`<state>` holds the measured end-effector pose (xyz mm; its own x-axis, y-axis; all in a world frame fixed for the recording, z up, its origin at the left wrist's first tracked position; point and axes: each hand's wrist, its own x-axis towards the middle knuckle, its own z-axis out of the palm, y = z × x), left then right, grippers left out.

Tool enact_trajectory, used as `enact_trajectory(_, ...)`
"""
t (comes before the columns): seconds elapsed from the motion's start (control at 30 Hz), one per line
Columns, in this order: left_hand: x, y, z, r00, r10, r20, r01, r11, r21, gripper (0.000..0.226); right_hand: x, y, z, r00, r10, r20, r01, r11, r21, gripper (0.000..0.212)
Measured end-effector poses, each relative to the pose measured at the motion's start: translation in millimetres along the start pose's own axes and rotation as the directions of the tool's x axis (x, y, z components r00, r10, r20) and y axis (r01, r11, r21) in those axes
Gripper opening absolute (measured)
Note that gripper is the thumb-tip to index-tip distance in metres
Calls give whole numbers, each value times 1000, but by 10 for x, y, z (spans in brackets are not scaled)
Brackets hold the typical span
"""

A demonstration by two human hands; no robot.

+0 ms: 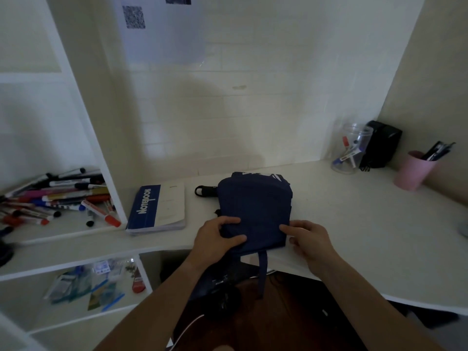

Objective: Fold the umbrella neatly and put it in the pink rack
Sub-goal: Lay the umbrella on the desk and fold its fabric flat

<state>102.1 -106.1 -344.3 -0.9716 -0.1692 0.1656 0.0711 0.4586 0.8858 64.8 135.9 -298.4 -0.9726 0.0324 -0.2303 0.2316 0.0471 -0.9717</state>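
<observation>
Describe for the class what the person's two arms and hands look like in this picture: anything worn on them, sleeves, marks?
Both forearms come up from the bottom edge, bare as far as they show: no sleeves in view. The left hand and right hand wear no gloves. No watch, ring or bracelet shows, though the dim light could hide small details.

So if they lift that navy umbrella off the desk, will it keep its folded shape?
Probably not: the umbrella fabric looks soft, and its strap already dangles over the desk edge. Both hands are pinching it flat.
</observation>
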Motion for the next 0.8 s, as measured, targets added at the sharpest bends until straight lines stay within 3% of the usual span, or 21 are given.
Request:
enact_trajectory(0.1,-1,9,-2,1000,1,-7,-1,1000,0,62,-5,32,-23,999,27,18,-27,999,-33,32)
enact_trajectory(0.17,-12,36,-23,1000,8,-5,-8,1000,-8,50,-9,25,-7,1000,7,1,-7,991,-131,36)
enact_trajectory(0.23,-27,42,-50,1000,19,-8,-19,1000,-6,34,-26,4,12,1000,-21,1,20,951,-309,42)
enact_trajectory(0.3,-48,24,-64,999,41,1,-41,999,36,29,-74,-51,42,987,-159,-20,120,815,-567,42)
enact_trajectory(0.33,-58,22,-72,999,53,9,-54,996,67,30,-99,-85,69,947,-321,-29,222,714,-665,39)
enact_trajectory(0.37,-62,15,-75,998,59,15,-61,994,94,33,-124,-121,101,857,-516,1,362,600,-714,32)
enact_trajectory(0.4,-57,3,-77,998,59,21,-61,992,112,35,-127,-155,143,731,-678,82,514,467,-719,25)
enact_trajectory(0.43,-60,9,-81,998,60,29,-63,990,130,37,-111,-179,188,630,-747,212,631,332,-701,21)
enact_trajectory(0.5,-62,25,-88,997,56,49,-63,986,154,41,13,-138,238,567,-656,498,731,121,-672,29)
enact_trajectory(0.6,-86,21,-109,996,79,39,-86,964,250,49,188,61,164,641,-372,672,710,-45,-703,62)
enact_trajectory(0.7,-154,2,-139,991,130,29,-128,869,478,62,228,194,45,671,-247,699,704,-83,-705,75)
enact_trajectory(0.8,-156,-13,-184,967,251,-39,-189,811,553,64,208,235,53,691,-193,697,700,-64,-712,76)
